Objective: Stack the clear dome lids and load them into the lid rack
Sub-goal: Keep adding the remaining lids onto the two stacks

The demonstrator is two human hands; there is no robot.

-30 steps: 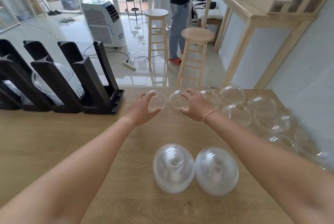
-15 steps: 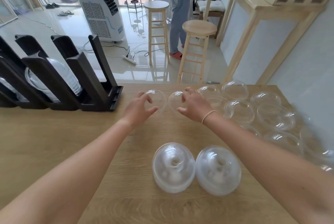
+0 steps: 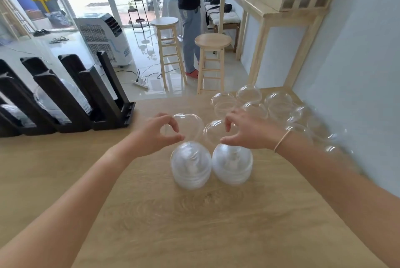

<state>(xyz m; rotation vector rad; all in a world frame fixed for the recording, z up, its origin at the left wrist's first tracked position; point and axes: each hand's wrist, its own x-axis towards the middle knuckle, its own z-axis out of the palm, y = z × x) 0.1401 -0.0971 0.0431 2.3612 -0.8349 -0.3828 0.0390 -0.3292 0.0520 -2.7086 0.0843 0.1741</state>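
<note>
Two wooden stools stand on the glossy floor at upper centre, the nearer one (image 3: 213, 40) just right of the farther one (image 3: 164, 22), with a person in a black top and grey trousers (image 3: 189, 19) behind them. A white air cooler (image 3: 104, 38) sits at upper left, a power strip (image 3: 140, 83) below it. A pale wooden counter (image 3: 275, 11) runs along the upper right.

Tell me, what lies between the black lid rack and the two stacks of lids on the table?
In the head view, only the left hand with its lid, above bare table.
</note>
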